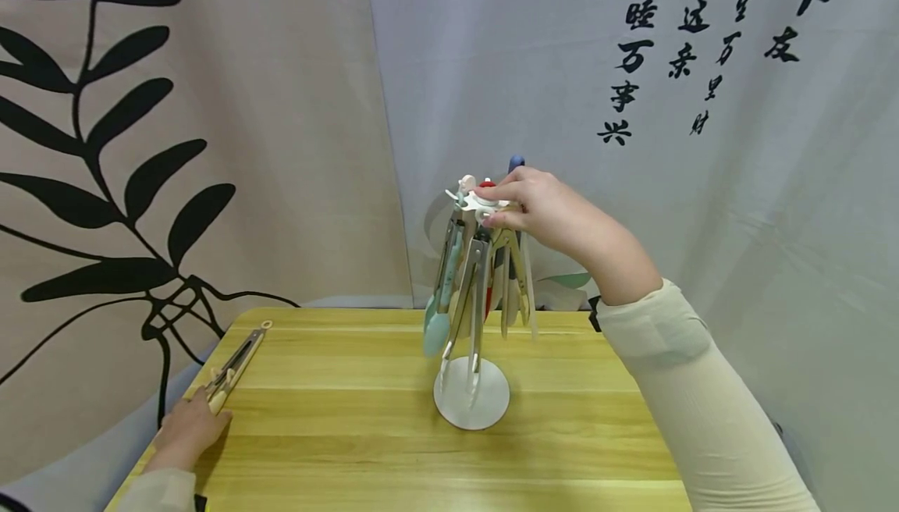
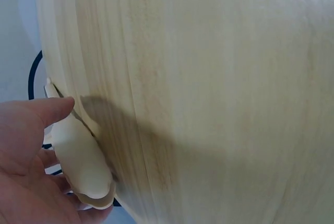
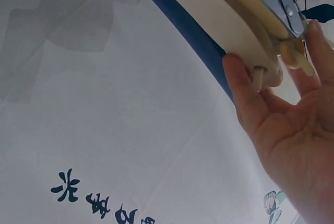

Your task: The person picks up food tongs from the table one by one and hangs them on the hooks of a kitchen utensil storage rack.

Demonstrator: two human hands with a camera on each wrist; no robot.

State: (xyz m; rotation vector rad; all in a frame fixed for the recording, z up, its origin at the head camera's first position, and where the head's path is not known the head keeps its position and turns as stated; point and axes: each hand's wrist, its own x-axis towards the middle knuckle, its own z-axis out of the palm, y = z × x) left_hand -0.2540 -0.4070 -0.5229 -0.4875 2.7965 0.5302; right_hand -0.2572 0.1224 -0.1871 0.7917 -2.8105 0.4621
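At the table's left edge lie tongs [image 1: 242, 356] with metal arms, cream heads and a ring at the far end. My left hand [image 1: 186, 434] holds their near end; the left wrist view shows the thumb on one side of the cream heads [image 2: 81, 156] and fingers round the other. A utensil rack stands toward the back on a round white base [image 1: 485, 410]. My right hand [image 1: 541, 204] grips its white hooked top, index finger above and thumb lower. Steel tongs [image 1: 478, 262] and a pale blue-headed utensil [image 1: 437, 331] hang from it. Fingers hide part of the hooks.
The wooden table [image 1: 337, 434] spreads between the two hands. Behind it hangs a pale curtain [image 1: 295, 145] with black leaves and writing. A cream handle end [image 3: 261, 62] hangs beside the right fingers in the right wrist view.
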